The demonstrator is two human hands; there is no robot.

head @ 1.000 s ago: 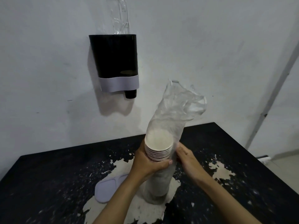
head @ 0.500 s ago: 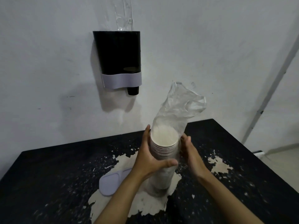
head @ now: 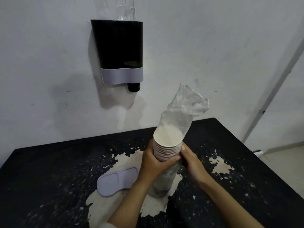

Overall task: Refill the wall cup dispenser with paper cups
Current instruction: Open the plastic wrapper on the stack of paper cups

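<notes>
Stack of paper cups [head: 167,145] upright on black table [head: 49,162], in clear plastic sleeve [head: 184,106]. Left hand [head: 153,163] wraps fingers round stack below rims. Right hand [head: 191,160] at stack's 3 o'clock, apparently pinching sleeve; contact partly hidden. Wall dispenser [head: 117,51] at 11 o'clock; grey lid [head: 117,181] at 8 o'clock.

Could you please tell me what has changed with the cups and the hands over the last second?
The cup stack has risen further out of the plastic sleeve, with more rims showing. The left hand keeps its grip round the stack; the right hand, flat beside it half a second ago, is back on the sleeve, apparently working it down. The stack still stands on the table, and the lid and dispenser look unchanged.
</notes>
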